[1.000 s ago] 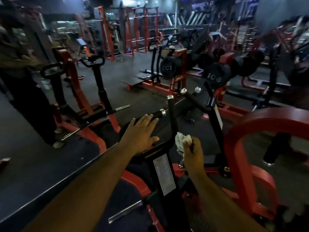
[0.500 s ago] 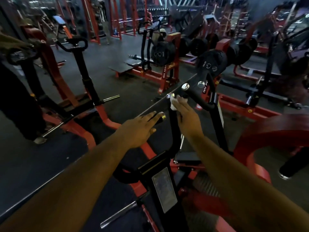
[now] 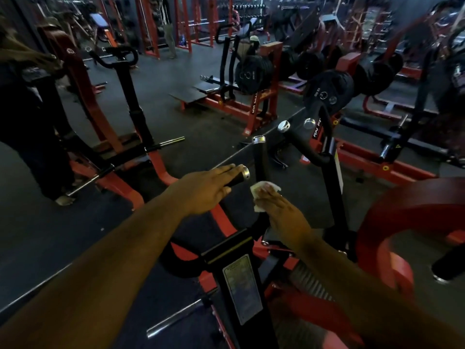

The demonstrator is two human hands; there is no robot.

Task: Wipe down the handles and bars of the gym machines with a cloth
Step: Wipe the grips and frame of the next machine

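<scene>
A black upright handle [image 3: 260,157] with a chrome cap rises from the machine in front of me. My right hand [image 3: 281,210] presses a white cloth [image 3: 264,191] around the lower part of this handle. My left hand [image 3: 206,190] lies over a second black handle [image 3: 237,178] that points right and ends in a chrome cap; the fingers are flat along it. A third black grip [image 3: 299,144] with a chrome cap angles up to the right. The machine's black post [image 3: 241,285] carries a label plate.
A curved red frame [image 3: 402,212] stands at the right. Red racks with black weight plates [image 3: 254,74] fill the back. Another red and black machine [image 3: 125,109] stands at the left, with a person's dark legs [image 3: 32,137] beside it. Dark floor lies between.
My right hand has slid the cloth down the upright handle from its chrome cap to its lower part. The left hand has stayed on its handle. The view has tilted slightly.
</scene>
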